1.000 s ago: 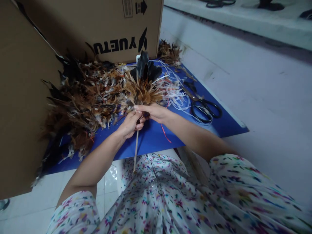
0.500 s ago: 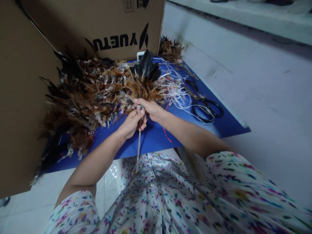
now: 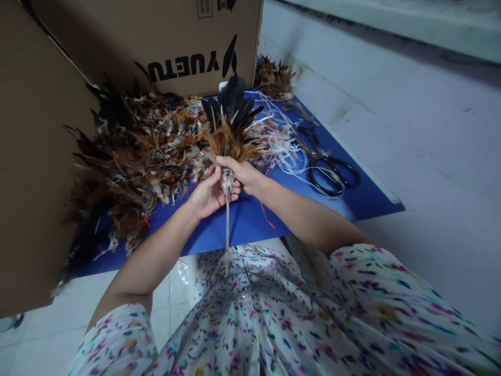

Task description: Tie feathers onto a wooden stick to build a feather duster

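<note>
A feather duster (image 3: 229,138) with brown and black feathers is between my two hands over the blue table top. Its thin stick (image 3: 227,224) points down toward my body. My right hand (image 3: 242,175) is closed around the base of the feathers from the right, thumb on top. From the left, my left hand (image 3: 209,196) cradles it more loosely. Its fingers pass under the bound part and their tips show on the far side, while the thumb is lifted off to the left. Whitish quills and a bit of red show at the binding (image 3: 227,180).
Many loose feather bunches (image 3: 141,151) cover the table's left side. White plastic strings (image 3: 284,149) and black-handled scissors (image 3: 332,175) lie at the right, near a red string (image 3: 266,211). Cardboard boxes (image 3: 117,36) stand behind and left; a wall (image 3: 391,136) rises on the right.
My left thumb has come off the binding and moved left, so the left hand has opened somewhat and the quills show. The stick's lower end has swung slightly right.
</note>
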A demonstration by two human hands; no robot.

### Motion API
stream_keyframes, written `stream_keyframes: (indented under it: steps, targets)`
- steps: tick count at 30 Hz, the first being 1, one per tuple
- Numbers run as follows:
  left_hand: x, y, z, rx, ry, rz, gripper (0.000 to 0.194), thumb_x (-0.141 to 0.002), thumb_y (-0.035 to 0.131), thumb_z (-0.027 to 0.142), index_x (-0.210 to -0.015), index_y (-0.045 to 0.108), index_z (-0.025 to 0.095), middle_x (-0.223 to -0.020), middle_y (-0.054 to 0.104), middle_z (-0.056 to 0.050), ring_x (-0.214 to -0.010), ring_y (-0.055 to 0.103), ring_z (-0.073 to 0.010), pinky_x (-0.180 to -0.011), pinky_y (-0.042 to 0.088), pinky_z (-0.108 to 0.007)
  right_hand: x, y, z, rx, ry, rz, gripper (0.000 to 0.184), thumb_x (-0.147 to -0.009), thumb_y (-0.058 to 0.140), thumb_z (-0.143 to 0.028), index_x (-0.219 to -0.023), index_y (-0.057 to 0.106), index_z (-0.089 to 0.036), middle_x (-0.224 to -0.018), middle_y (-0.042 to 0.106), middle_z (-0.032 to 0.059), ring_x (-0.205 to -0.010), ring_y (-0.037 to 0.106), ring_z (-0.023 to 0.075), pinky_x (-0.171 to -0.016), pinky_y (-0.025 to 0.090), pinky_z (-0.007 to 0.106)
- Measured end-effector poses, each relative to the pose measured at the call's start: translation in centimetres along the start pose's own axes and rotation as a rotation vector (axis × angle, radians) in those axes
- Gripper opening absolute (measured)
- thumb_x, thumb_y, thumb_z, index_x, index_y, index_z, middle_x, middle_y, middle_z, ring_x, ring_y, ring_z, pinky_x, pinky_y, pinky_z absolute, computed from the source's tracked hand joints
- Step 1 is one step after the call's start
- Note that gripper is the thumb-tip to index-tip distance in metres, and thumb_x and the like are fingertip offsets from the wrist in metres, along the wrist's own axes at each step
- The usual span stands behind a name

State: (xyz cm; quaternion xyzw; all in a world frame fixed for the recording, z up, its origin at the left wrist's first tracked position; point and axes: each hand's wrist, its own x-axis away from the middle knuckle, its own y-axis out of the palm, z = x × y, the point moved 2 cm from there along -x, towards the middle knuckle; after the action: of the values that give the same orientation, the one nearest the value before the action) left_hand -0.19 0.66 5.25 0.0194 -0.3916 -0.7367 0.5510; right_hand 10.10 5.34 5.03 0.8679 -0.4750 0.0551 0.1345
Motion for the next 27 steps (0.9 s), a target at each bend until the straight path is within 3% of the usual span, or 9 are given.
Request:
stream_keyframes:
  steps: [3,7,11,13,16,19,27]
  targets:
    - [-0.09,0.03,-0.09,0.017,0.017,-0.043,0.046,-0.098,0.039,0.044,-0.082,0.064,0.008,-0.073,0.067,-0.011,-0.058,0.065,-0.014,-0.051,0.052,-0.023,-0.06,-0.14,0.05,-0.095,-0.012,-0.013,0.044,-0.081,0.059,-0.057,-0.088,0.07,-0.015,-0.034,0.04,-0.0075,-0.031,0.03,0.0065,-0.031,0.024,0.02]
    - [-0.11,0.0,-0.16,0.026,0.048,-0.105,0.042,-0.097,0.041,0.043,-0.085,0.064,0.009,-0.073,0.066,-0.01,-0.051,0.056,-0.0099,-0.043,0.043,-0.019,-0.16,-0.04,0.1,-0.148,-0.05,-0.088,0.041,-0.081,0.059,-0.055,-0.087,0.071,-0.016,-0.047,0.056,-0.0049,-0.034,0.035,0.0049,-0.034,0.03,0.019]
    - [0.17,0.07,-0.12,0.013,0.022,-0.154,0.043,-0.097,0.041,0.045,-0.081,0.06,0.01,-0.07,0.061,-0.008,-0.044,0.045,-0.0059,-0.038,0.034,-0.016,-0.1,0.12,-0.01,-0.207,-0.036,-0.141,0.036,-0.082,0.06,-0.052,-0.081,0.07,-0.018,-0.065,0.068,-0.0002,-0.056,0.059,0.009,-0.055,0.05,0.018]
    - [0.3,0.09,-0.09,0.004,0.006,-0.164,0.041,-0.095,0.044,0.046,-0.077,0.058,0.011,-0.066,0.056,-0.005,-0.043,0.041,-0.0051,-0.037,0.031,-0.015,-0.07,0.12,-0.01,-0.216,-0.011,-0.17,0.035,-0.082,0.061,-0.052,-0.08,0.07,-0.018,-0.074,0.071,0.0018,-0.069,0.065,0.0117,-0.068,0.054,0.02]
    - [0.4,0.16,-0.08,0.002,0.007,-0.184,0.039,-0.094,0.047,0.045,-0.072,0.052,0.013,-0.063,0.049,-0.001,-0.042,0.038,-0.0046,-0.038,0.029,-0.015,-0.08,0.04,0.07,-0.221,0.009,-0.227,0.036,-0.084,0.059,-0.054,-0.082,0.071,-0.019,-0.081,0.072,0.0038,-0.077,0.067,0.0142,-0.075,0.055,0.024]
    - [0.42,0.24,-0.11,0.015,0.011,-0.173,0.037,-0.094,0.049,0.043,-0.07,0.046,0.015,-0.06,0.043,0.002,-0.042,0.036,-0.0042,-0.037,0.027,-0.014,-0.1,-0.08,0.17,-0.234,0.015,-0.262,0.035,-0.086,0.058,-0.052,-0.083,0.071,-0.019,-0.081,0.073,0.0047,-0.076,0.067,0.0149,-0.072,0.056,0.025]
    - [0.5,0.27,-0.12,0.044,-0.013,-0.105,0.034,-0.092,0.054,0.039,-0.071,0.039,0.017,-0.059,0.038,0.004,-0.04,0.033,-0.0037,-0.036,0.022,-0.013,-0.08,-0.21,0.38,-0.237,0.071,-0.245,0.035,-0.084,0.06,-0.053,-0.083,0.071,-0.02,-0.085,0.073,0.004,-0.081,0.067,0.016,-0.075,0.057,0.027]
